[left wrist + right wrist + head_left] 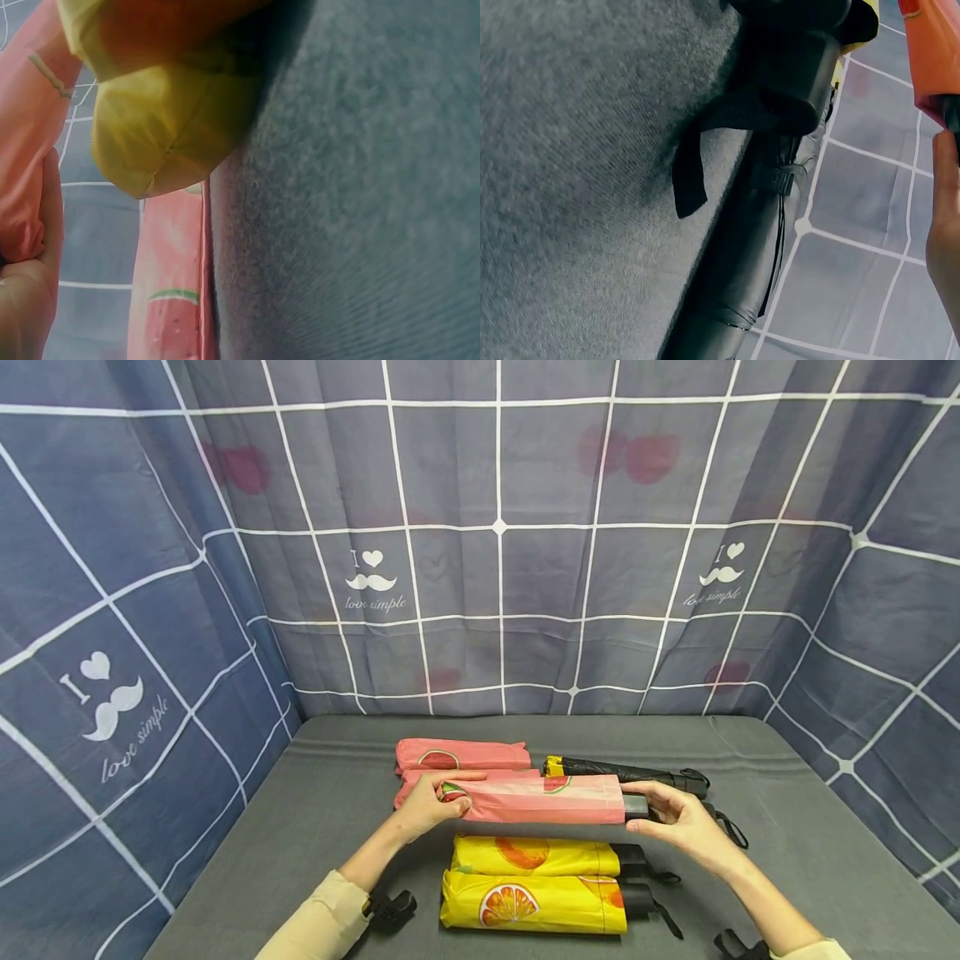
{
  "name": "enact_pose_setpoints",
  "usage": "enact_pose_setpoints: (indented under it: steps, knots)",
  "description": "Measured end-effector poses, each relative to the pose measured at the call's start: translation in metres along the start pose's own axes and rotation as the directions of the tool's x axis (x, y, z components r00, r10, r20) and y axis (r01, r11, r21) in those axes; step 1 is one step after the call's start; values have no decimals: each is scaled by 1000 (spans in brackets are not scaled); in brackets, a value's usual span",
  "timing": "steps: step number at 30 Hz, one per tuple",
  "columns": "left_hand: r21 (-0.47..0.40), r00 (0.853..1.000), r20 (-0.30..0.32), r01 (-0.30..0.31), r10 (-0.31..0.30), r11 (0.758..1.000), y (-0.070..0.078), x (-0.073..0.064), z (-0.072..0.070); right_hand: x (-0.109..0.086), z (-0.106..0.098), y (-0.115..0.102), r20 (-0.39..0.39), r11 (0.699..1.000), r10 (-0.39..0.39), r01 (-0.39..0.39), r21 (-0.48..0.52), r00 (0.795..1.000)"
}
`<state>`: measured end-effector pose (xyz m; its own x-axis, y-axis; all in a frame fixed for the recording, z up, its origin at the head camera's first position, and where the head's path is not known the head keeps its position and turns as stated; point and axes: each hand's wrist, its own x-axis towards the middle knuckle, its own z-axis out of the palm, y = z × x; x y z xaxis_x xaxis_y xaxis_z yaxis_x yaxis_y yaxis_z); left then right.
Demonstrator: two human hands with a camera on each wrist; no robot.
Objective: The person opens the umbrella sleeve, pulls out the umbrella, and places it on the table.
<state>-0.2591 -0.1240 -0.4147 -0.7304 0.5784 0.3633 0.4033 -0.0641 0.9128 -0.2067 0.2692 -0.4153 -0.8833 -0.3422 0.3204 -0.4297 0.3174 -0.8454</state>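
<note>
Both hands hold a pink folded umbrella [517, 802] with a watermelon print, level over the grey table. At its left end, my left hand [431, 802] pinches the cover between thumb and fingers. My right hand [678, 818] grips the black handle [636, 807] at the other end. Just behind lies another pink umbrella [465, 753], and a further pink one [408, 783] is partly hidden by the held umbrella. Nearer the front, two yellow umbrellas with orange prints, a rear one [540, 856] and a front one [536, 906], lie side by side with handles pointing right.
A black umbrella [626, 770] with a yellow end lies behind the right hand. Dark wrist straps hang off the handles, one loop [731, 831] beside the right wrist. A checked curtain [457, 652] encloses the grey table [300, 860] at the back and sides.
</note>
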Motion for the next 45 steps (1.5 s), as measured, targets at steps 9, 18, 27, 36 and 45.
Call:
enact_pose_setpoints:
  steps: [9,18,27,36,45]
  knots:
    - [-117,1000,-8,-20,20,993,-20,1,-5,0,2,-5,-135,998,24,-16,54,991]
    - [-350,997,29,-55,69,935,-14,4,-5,0,2,-3,-164,900,-14,84,428,986]
    - [-311,996,-10,-84,85,947,-13,1,-9,-2,-1,-5,-163,808,-67,149,569,984]
    - [-304,995,-32,-97,92,948,-15,-5,-18,-5,-8,0,-148,767,-75,152,623,986]
    - [-280,993,-55,-117,106,953,-21,-9,-27,-7,-11,3,-160,753,-97,178,633,982]
